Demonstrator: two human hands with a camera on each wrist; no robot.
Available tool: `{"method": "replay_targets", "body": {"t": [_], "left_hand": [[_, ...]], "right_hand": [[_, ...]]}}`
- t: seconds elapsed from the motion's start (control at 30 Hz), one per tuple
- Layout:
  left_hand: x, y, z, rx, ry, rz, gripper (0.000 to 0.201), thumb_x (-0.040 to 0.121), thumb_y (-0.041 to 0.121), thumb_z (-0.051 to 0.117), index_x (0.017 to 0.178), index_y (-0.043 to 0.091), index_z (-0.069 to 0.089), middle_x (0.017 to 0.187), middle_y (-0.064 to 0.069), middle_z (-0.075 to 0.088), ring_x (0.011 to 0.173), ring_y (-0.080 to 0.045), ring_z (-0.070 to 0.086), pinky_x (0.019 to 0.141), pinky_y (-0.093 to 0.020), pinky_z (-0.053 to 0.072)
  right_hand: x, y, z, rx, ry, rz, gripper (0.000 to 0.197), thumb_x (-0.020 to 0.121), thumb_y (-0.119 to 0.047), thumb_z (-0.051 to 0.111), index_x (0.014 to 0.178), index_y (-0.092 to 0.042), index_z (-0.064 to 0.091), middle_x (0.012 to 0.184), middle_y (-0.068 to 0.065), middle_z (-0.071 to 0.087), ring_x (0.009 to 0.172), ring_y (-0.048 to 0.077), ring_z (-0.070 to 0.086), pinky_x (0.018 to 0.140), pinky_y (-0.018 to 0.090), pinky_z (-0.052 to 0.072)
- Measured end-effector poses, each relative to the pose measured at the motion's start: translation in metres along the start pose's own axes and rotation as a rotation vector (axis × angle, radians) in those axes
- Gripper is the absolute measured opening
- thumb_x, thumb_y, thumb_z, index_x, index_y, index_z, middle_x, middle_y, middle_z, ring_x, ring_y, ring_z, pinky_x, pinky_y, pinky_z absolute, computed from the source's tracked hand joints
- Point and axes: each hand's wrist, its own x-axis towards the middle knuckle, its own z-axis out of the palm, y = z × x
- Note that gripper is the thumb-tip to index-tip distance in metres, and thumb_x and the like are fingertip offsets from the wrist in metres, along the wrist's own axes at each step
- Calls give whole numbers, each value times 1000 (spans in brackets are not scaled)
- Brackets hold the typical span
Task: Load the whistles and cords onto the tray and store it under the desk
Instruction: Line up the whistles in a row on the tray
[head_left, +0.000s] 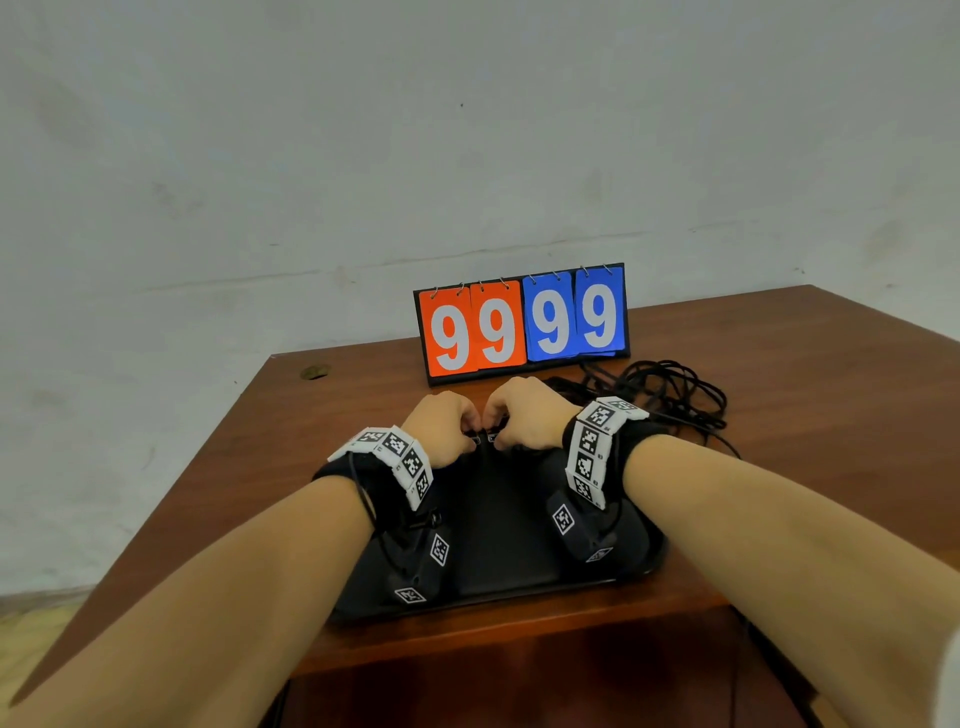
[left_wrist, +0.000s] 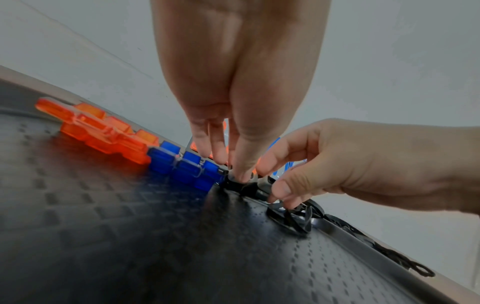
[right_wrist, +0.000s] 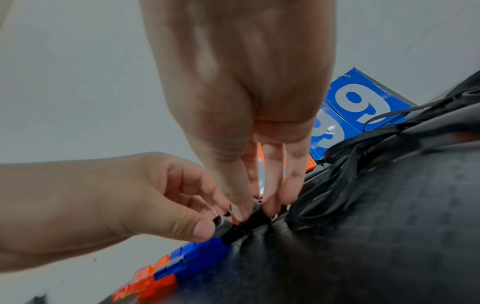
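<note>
Already both hands, left (head_left: 441, 423) and right (head_left: 524, 418), are pinching black whistles (left_wrist: 235, 183) at the tray's (head_left: 498, 525) far rim, risking knocking one off into the cords (head_left: 670, 389) lying beyond.

Your brown wooden desk (head_left: 779, 364) carries the black tray (head_left: 498, 519) under your wrists — its far rim sits right at your fingertips. Just beyond them stands the scoreboard (head_left: 522, 322), and off past your right fingers a tangle of black cords (head_left: 670, 384) lies on the wood.
</note>
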Motion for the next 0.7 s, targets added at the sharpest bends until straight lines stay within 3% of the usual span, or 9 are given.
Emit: {"method": "replay_targets", "body": {"t": [0.27,0.53,0.7], "left_hand": [[0,-2,1,17,-48,-31,44,80,14,78,121,18,61,115,0,65,102,-18,63,89,-32,53],[0,-2,1,72,-81,-35,44,78,16,79,119,20,61,114,2,65,104,-19,62,91,-37,54],[-1,-6,-5,-43,-78,-37,37,78,13,77,113,19,65,108,3,67,99,-14,64,89,-30,54]], "right_hand": [[0,-1,0,-19,-48,9,39,78,-16,80,115,-17,67,112,-2,67,101,16,62,90,31,52],[2,-4,4,-93,-99,-21,35,78,-14,79,111,-16,67,110,-2,66,97,16,62,84,26,50],[3,0,1,-34,-74,-3,39,77,-17,81,113,-17,67,111,-2,66,100,15,61,87,28,51]]}}
